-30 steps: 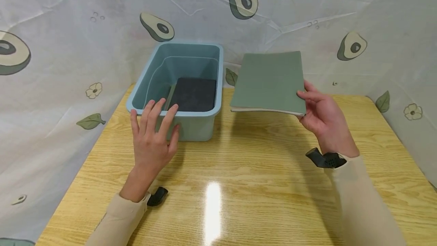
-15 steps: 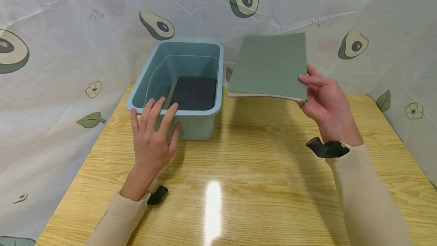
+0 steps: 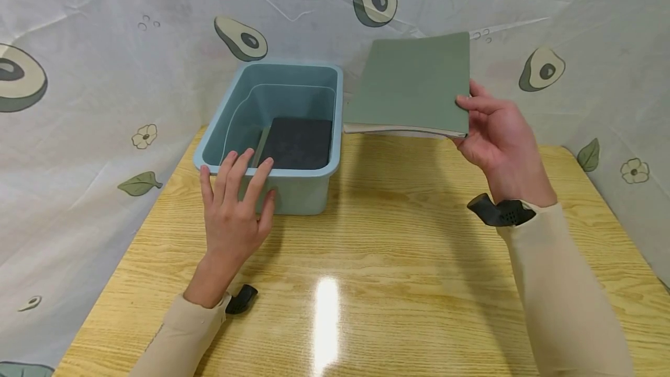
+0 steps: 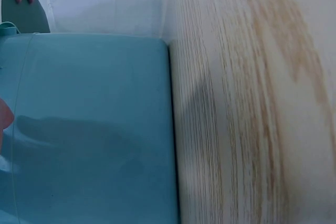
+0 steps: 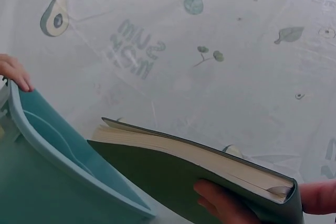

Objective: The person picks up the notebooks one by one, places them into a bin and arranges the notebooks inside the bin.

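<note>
In the head view my right hand (image 3: pixel 499 127) grips a green notebook (image 3: pixel 413 83) by its right edge, thumb on the top cover and fingers underneath. The notebook hangs in the air to the right of the blue bin (image 3: pixel 309 194). The right wrist view shows its cream pages (image 5: pixel 184 153) slightly parted from the upper cover. My left hand (image 3: pixel 232 208) rests on the bin's near rim, fingers spread over it and thumb outside. A flat black book-like thing (image 3: pixel 297 143) lies in the bin, beside a thin greenish strip (image 3: pixel 262 147).
The bin stands at the back left of the wooden table (image 3: pixel 377 284). Behind it hangs a pale sheet (image 3: pixel 303 16) printed with avocados, which also covers the sides. A bright light reflection lies on the table's front.
My right hand has raised the green notebook, moving it up and slightly left in the head view. The left hand has stayed on the bin's rim.
</note>
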Demonstrator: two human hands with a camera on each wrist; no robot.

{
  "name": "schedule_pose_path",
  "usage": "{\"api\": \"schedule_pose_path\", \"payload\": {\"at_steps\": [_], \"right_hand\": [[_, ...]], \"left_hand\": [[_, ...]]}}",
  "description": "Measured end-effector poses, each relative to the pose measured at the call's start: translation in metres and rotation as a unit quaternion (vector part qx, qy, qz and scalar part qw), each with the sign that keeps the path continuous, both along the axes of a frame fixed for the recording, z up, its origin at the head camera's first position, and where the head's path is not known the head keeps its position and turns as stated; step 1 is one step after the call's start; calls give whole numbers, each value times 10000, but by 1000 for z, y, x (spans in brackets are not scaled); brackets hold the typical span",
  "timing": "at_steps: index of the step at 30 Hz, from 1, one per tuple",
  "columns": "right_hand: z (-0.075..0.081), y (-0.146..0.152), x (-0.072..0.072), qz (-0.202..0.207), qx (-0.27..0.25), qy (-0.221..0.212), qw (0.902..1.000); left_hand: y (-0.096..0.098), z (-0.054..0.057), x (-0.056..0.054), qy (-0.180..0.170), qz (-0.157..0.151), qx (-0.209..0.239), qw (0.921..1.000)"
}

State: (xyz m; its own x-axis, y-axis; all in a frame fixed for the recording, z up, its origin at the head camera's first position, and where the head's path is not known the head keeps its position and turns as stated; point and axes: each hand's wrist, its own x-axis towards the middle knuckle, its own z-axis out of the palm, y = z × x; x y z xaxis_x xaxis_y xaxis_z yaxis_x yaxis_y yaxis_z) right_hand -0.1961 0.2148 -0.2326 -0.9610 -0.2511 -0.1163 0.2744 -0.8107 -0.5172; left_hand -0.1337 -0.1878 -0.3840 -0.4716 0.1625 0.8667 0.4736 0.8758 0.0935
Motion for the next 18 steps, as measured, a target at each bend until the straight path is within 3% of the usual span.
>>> {"api": "schedule_pose_path", "payload": {"at_steps": [8, 18], "right_hand": [[8, -9, -5, 35, -190, 38, 9998], [5, -31, -8, 83, 125, 139, 9998]], "left_hand": [[0, 0, 1, 0, 9, 7, 10000], [0, 3, 1, -6, -7, 7, 10000]]}}
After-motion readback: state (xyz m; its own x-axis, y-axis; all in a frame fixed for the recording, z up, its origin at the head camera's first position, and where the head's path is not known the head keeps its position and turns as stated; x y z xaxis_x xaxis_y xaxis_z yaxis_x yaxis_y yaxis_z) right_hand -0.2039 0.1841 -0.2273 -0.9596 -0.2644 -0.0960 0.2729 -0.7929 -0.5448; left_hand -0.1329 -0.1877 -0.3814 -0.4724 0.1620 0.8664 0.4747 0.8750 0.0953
